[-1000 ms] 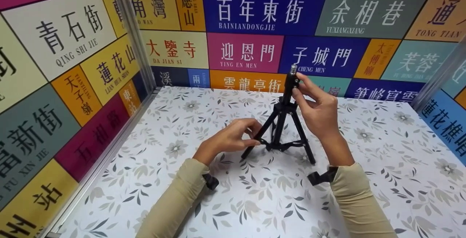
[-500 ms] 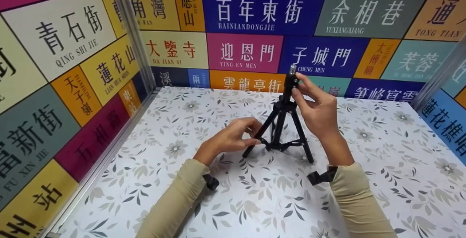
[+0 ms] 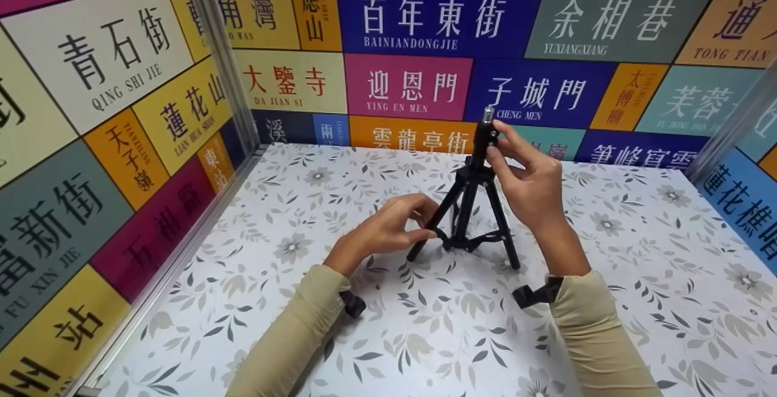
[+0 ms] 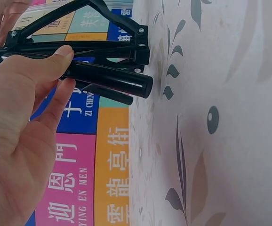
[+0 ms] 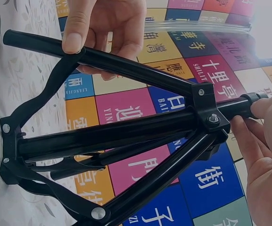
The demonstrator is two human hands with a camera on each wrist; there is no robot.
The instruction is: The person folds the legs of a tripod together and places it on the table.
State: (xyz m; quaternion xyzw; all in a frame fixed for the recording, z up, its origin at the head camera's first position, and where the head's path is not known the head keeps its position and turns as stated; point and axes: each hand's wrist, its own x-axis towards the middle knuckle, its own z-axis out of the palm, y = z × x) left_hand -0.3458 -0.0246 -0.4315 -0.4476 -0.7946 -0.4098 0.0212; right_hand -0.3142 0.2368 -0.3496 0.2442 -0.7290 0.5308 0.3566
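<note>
A small black tripod [image 3: 464, 209] stands with its legs partly spread and a silver screw tip at its top. My left hand [image 3: 391, 227] pinches its left leg near the brace joint, between thumb and fingers. In the left wrist view the thumb of that hand [image 4: 18, 108] lies along the leg, above the leg's round foot end. Up at the centre column, my right hand [image 3: 531, 184] pinches the section under the screw tip with thumb and fingertips. The right wrist view shows the hub [image 5: 209, 113], the braces and the right hand's fingers [image 5: 251, 143] just beyond the hub.
The tripod is over a table [image 3: 388, 330] covered in white cloth with a grey leaf and flower print. Panels [image 3: 407, 87] with coloured street-name signs rise behind and at both sides. Each wrist carries a black strap mount [image 3: 537, 294].
The tripod's legs have drawn slightly inward, their feet closer together. My left hand has shifted very slightly right and up with the leg; the right hand stays nearly in place.
</note>
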